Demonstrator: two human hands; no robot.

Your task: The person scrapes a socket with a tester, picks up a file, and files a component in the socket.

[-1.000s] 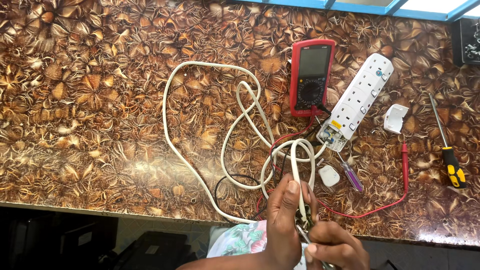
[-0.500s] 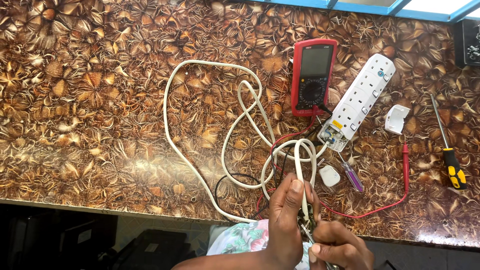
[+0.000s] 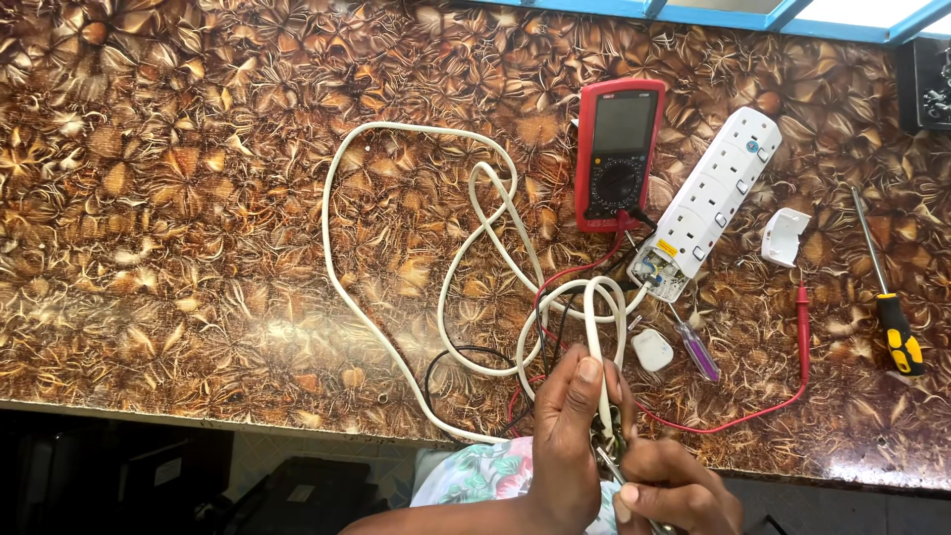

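My left hand (image 3: pixel 567 428) grips the end of a white cable (image 3: pixel 416 297) near the table's front edge. The cable loops over the table to a white power strip (image 3: pixel 715 198) whose end is uncovered, with wires showing. My right hand (image 3: pixel 666 485) is closed around a slim metal tool at the cable end, partly hidden behind the left hand. A red multimeter (image 3: pixel 618 151) lies beside the strip, and its red and black leads run toward my hands. A red probe (image 3: pixel 802 317) rests to the right.
A small white plug piece (image 3: pixel 652 349) and a purple-handled tester screwdriver (image 3: pixel 695 347) lie right of my hands. A white end cover (image 3: pixel 785 236) and a yellow-and-black screwdriver (image 3: pixel 890 297) sit farther right. The table (image 3: pixel 178 198) has a glossy brown flower pattern.
Both hands have shifted slightly at the cable end. The cable, strip and meter stay where they were.
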